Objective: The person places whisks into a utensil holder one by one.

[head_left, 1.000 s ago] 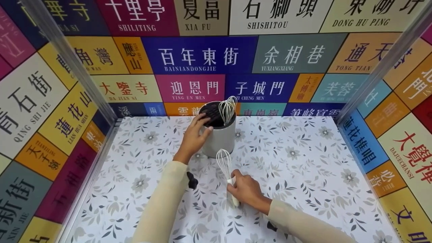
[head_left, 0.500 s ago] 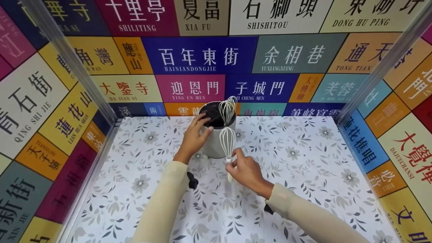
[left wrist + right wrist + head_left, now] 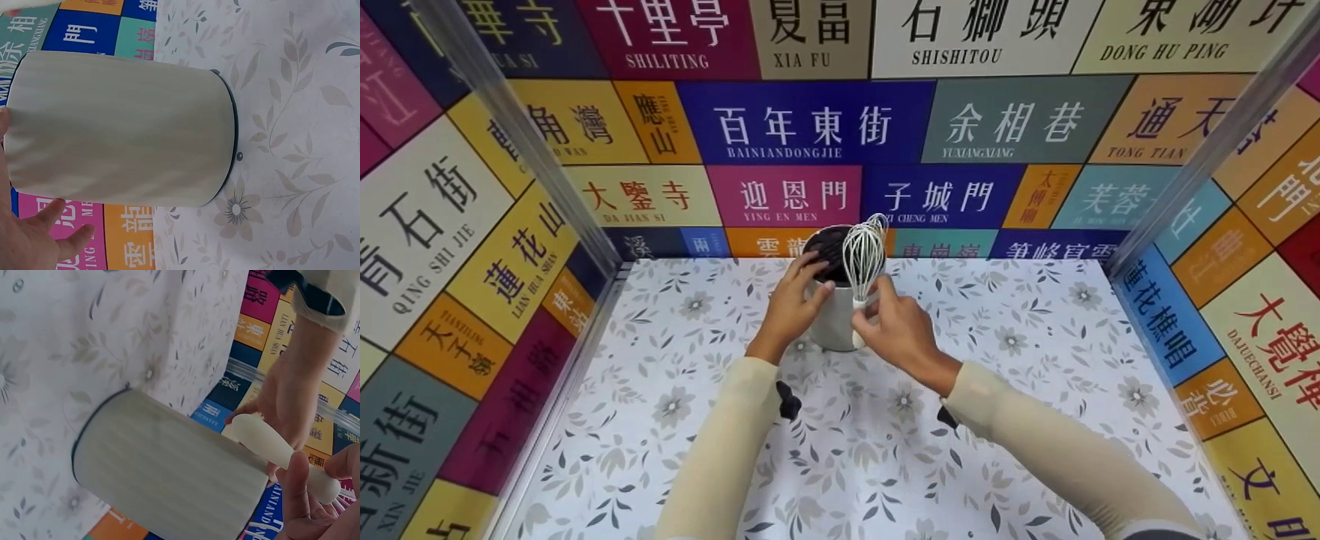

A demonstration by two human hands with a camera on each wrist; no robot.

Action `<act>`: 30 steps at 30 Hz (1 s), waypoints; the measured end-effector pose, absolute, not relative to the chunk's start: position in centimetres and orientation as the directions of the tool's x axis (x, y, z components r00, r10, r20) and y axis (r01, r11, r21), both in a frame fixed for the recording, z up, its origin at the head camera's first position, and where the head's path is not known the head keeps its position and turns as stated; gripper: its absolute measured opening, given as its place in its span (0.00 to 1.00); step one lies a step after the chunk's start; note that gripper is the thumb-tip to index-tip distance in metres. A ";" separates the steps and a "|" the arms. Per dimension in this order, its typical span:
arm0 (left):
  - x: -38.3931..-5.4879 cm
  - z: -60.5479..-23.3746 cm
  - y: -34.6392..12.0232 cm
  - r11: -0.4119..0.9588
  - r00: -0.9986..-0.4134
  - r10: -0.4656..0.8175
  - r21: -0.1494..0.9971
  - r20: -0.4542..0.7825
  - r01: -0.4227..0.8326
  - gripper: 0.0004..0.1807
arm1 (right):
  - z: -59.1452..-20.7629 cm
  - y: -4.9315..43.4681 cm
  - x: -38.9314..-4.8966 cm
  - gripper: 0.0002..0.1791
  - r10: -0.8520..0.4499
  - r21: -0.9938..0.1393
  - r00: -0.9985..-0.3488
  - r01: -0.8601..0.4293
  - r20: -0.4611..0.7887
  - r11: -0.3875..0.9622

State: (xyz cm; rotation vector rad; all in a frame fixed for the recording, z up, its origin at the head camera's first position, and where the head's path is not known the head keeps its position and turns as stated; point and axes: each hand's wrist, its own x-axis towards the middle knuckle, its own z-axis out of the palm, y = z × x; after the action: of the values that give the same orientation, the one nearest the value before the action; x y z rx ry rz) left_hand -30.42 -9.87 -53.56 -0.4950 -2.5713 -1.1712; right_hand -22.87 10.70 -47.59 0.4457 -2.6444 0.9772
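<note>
A light grey utensil holder [image 3: 831, 324] with a dark inside stands upright near the back of the table. My left hand [image 3: 789, 309] holds it at the left of its rim, thumb on the front wall. In the right hand [image 3: 901, 330], thumb and fingers pinch the handle of a whisk [image 3: 864, 259], wire loops upward, in front of the holder's opening. Its cream handle [image 3: 261, 439] shows in the right wrist view, bottom end free beside the holder wall. Behind it, another whisk [image 3: 877, 220] sticks out of the holder, mostly hidden by the held one.
The white tabletop [image 3: 682, 465] has a grey leaf and flower print. Panels with coloured name signs [image 3: 810, 124] enclose the back and both sides, with clear-looking corner posts [image 3: 551, 172] at left and right.
My right hand has lifted the whisk from the table in front up and away to the holder's rim. The left hand keeps its place on the holder.
</note>
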 end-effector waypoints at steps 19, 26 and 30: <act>-30.4 -53.5 -9.9 0.629 -0.916 0.182 0.674 0.357 0.387 0.25 | -43.2 8.1 -28.5 0.16 -0.097 -0.533 -0.873 -0.377 0.479 0.757; -30.4 -53.5 -9.8 0.626 -0.917 0.179 0.678 0.357 0.386 0.25 | -44.4 7.3 -29.8 0.17 -0.088 -0.549 -0.888 -0.355 0.452 0.757; -30.3 -53.4 -9.8 0.618 -0.914 0.180 0.682 0.362 0.392 0.25 | -45.2 7.1 -30.0 0.18 -0.081 -0.566 -0.899 -0.339 0.431 0.752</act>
State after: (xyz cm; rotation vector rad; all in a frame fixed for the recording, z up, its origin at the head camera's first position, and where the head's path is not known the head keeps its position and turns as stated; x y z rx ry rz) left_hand -30.30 -9.82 -53.42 -0.4664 -2.5852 -1.1812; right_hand -29.96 7.11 -45.20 0.3218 -2.5686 0.9345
